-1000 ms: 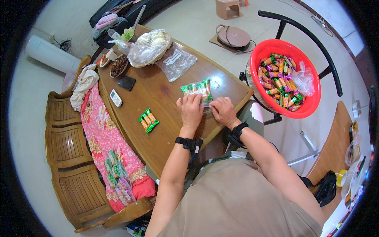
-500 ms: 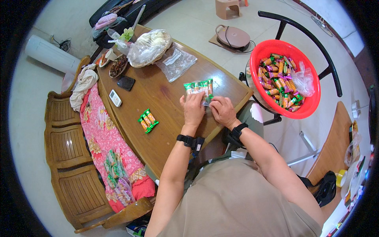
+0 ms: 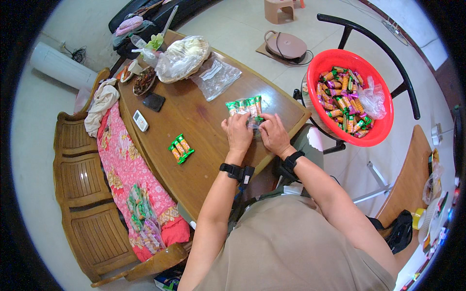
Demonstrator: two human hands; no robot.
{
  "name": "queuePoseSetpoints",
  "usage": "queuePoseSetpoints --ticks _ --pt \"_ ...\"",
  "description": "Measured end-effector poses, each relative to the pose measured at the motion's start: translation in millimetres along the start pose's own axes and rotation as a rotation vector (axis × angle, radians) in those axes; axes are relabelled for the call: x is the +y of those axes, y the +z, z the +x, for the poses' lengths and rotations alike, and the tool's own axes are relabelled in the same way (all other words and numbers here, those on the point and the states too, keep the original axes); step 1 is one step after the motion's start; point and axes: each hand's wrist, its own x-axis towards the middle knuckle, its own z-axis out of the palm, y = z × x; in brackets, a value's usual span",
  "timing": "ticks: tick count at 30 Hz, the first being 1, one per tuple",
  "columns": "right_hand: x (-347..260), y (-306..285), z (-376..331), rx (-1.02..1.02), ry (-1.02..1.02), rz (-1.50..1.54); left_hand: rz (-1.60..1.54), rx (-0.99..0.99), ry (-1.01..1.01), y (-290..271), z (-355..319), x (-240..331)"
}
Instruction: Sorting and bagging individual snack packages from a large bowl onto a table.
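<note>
A clear plastic bag [image 3: 252, 123] lies near the table's right corner with a row of green-and-orange wrapped snack bars [image 3: 244, 105] in it. My left hand [image 3: 238, 132] is closed on the near left part of the bag's edge, fingers bent over it. At the near right part of the same edge, my right hand [image 3: 274, 136] pinches the plastic. The fingers partly cover the bag's mouth. To the left on the wood lie a few loose wrapped snack bars [image 3: 181, 149], side by side. An empty zip bag [image 3: 216, 79] rests flat beyond my hands.
A red basin [image 3: 316, 116] full of wrapped snacks stands on a black-framed chair [image 3: 411, 92] at right. On the table [image 3: 204, 160] are a plastic-covered basket [image 3: 184, 60], a phone [image 3: 154, 102] and a white remote-like device [image 3: 141, 121]. Filled bags [image 3: 141, 208] lie on the bench.
My right hand's fingers have lifted and shifted slightly at the bag's edge. My left hand stays nearly in place; the bag and snacks have hardly moved.
</note>
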Motion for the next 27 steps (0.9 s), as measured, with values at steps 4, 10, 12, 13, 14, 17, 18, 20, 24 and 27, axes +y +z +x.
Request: queuePoseSetpoints --ticks 4,10,12,13,14,17,18,20,24,27 --pt "0.5 -1.7 2.4 -0.008 0.006 0.091 -0.045 -0.015 0.0 -1.1 2.4 2.0" --pt "0.6 -1.9 3.3 0.011 -0.01 0.097 -0.131 -0.066 -0.055 4.2 3.3 -0.2" --pt "-2.2 -4.2 3.1 -0.003 -0.011 0.046 -0.132 -0.065 -0.045 5.5 3.0 -2.8" --pt "-1.5 -4.0 2.5 -0.003 -0.011 0.046 -0.134 -0.064 -0.033 5.6 3.4 -3.0" --pt "-0.6 -3.5 1.9 -0.006 0.004 0.039 -0.135 -0.064 -0.033 5.8 3.6 -3.1" --pt "-0.4 -3.0 1.2 -0.007 0.02 0.036 -0.117 -0.044 -0.006 6.9 3.6 -5.4" --pt "-0.7 -2.9 1.1 -0.005 0.022 0.039 -0.118 -0.025 0.005 8.0 3.5 -7.1" --pt "-0.3 -2.1 0.5 -0.007 0.02 0.031 -0.12 -0.007 0.017 7.1 4.9 -7.7" --pt "-0.6 -2.3 0.7 -0.018 0.022 0.023 -0.118 -0.047 -0.021 -0.9 8.6 -4.5" --pt "2.1 -0.8 -0.6 -0.003 0.0 0.002 -0.103 -0.029 -0.025 -3.6 10.2 -3.3"
